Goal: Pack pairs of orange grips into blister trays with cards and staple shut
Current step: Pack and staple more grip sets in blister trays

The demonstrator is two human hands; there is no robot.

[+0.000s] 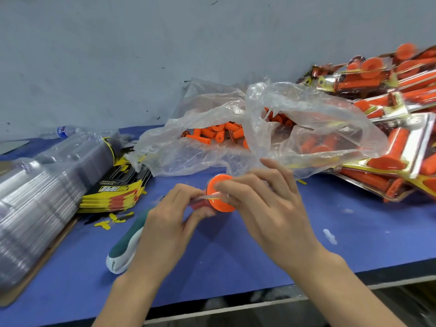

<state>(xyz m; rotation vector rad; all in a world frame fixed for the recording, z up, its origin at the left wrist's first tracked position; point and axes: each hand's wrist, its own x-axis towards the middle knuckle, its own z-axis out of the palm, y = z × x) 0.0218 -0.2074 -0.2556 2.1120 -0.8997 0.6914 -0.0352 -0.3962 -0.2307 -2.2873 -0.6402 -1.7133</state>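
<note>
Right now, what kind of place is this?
Probably a packing workshop: a bag of loose orange handles, a stack of clear trays and a heap of finished packs share one blue table.

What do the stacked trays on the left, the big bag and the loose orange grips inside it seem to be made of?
Stacked trays: thin stiff clear plastic, glossy; they show highlights and see-through layers. Bag: soft thin plastic film, translucent, crumpled into wrinkles. Orange grips: probably rubber or soft plastic, matte; even colour, hardly any shine.
</note>
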